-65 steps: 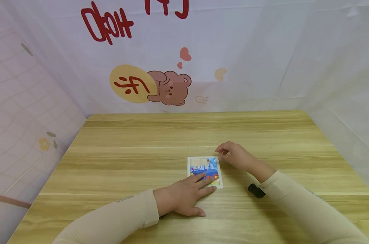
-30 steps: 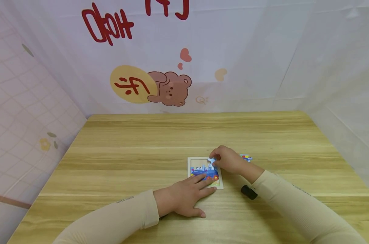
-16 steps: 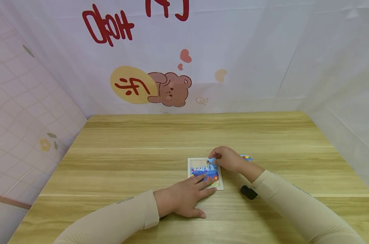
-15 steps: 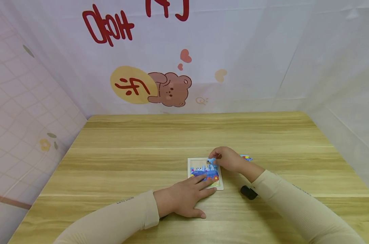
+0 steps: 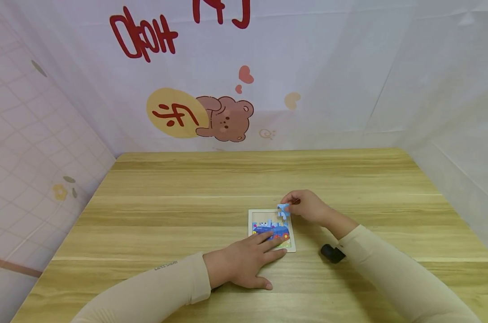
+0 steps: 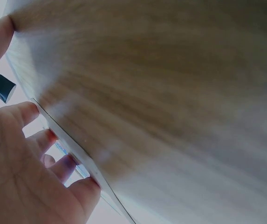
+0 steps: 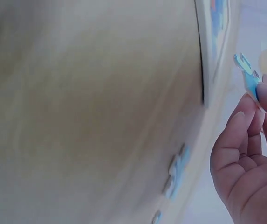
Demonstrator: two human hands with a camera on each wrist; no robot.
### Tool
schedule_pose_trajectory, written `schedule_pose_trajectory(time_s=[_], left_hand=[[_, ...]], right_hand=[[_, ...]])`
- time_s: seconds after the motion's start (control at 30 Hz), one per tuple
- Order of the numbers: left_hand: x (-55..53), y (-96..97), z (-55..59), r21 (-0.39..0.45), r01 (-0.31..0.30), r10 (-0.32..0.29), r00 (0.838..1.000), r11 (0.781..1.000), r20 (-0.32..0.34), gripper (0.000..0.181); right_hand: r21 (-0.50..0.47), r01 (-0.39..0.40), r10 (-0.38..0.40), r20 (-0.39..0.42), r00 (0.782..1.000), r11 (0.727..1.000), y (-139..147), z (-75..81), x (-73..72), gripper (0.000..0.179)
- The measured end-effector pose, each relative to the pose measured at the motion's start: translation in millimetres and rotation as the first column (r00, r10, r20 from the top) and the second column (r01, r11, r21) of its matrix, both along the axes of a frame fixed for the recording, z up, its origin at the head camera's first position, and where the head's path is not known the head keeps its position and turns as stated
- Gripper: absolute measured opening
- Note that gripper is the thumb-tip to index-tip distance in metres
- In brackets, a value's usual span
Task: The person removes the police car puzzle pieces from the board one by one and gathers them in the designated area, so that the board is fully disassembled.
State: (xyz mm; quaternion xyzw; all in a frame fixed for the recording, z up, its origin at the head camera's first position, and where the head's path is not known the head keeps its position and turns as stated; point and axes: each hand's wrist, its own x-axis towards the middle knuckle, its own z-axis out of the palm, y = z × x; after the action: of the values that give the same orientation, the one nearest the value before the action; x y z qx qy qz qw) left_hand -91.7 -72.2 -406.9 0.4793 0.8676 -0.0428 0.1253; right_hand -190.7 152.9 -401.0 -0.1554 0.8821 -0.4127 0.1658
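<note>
A small jigsaw puzzle in a white-rimmed tray (image 5: 250,224) lies on the table, showing a blue cartoon vehicle with eyes. My left hand (image 5: 248,264) rests on its lower part, fingers spread and straight, covering some of the picture. In the left wrist view, those fingers lie along the tray's edge. Above the tray's far right corner, my right hand (image 5: 308,207) pinches a light-blue puzzle piece (image 5: 283,211) between thumb and fingers. The right wrist view shows this piece tilted, held clear of the tray. Bare wood-coloured backing shows in the upper part of the tray.
In the right wrist view, loose blue puzzle pieces (image 7: 176,172) lie on the table right of the tray; the right forearm hides them in the head view. A black wrist device (image 5: 333,254) sits under the right sleeve. A printed cloth (image 5: 333,89) hangs behind the table (image 5: 179,179).
My right hand came to the tray's far right corner, pinched the light-blue piece there and has now raised it slightly back and right. The left hand has stayed put.
</note>
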Motion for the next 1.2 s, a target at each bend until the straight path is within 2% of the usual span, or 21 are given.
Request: schedule_pose_trajectory(time_s=[0.7,0.9,1.2], left_hand=[[2.8,0.1,2.4,0.004,0.003,-0.003,1.0,1.0,-0.011,0.076],[3.3,-0.6,-1.1,0.006,0.004,-0.003,1.0,1.0,-0.029,0.077],[3.5,0.0,-1.0,0.013,-0.016,0.016,1.0,1.0,-0.013,0.077]], right_hand=[[-0.056,0.121,-0.119,0.035,0.992,0.991,57.7,34.0,-2.9,0.03],[-0.038,0.153,-0.151,0.034,0.988,0.988,77.6,37.4,-2.9,0.031],[-0.043,0.138,-0.134,0.081,0.988,0.989,104.1,35.5,-3.5,0.037]])
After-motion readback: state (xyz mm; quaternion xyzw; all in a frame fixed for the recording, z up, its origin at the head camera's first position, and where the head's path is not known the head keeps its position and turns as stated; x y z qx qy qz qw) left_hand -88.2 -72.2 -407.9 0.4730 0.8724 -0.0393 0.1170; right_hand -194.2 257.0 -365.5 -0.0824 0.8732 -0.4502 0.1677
